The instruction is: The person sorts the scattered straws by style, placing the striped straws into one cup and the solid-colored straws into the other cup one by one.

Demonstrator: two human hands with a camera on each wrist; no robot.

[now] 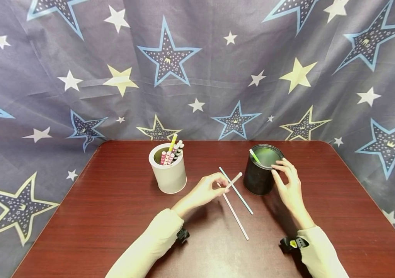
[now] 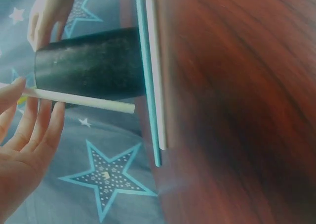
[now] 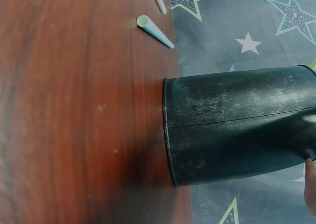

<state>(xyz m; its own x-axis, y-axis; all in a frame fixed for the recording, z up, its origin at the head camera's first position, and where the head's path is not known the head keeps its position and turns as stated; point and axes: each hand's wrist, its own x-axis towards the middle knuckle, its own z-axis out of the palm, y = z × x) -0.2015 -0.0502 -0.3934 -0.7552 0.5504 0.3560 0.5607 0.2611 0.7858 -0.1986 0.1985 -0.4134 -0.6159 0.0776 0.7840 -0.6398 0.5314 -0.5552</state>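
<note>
My left hand [image 1: 209,190] pinches a white paper straw [image 1: 235,179] between thumb and fingers, above the table; the straw slants up toward the black can [image 1: 257,180]. In the left wrist view the straw [image 2: 94,101] runs across in front of the can's side. At the can's rim, my right hand [image 1: 289,187] grips with its fingertips at the edge and its thumb [image 3: 310,179] against the outer wall. A green and white straw [image 1: 254,156] leans inside that can. Below my left hand, a light blue straw [image 1: 243,200] and a pale pink straw [image 1: 236,219] lie on the table.
A cream-coloured can [image 1: 170,179] stands to the left, holding several patterned straws [image 1: 167,157] in pink, black-striped and yellow. The dark red wooden table [image 1: 107,216] reaches back to a grey star-printed cloth [image 1: 204,85].
</note>
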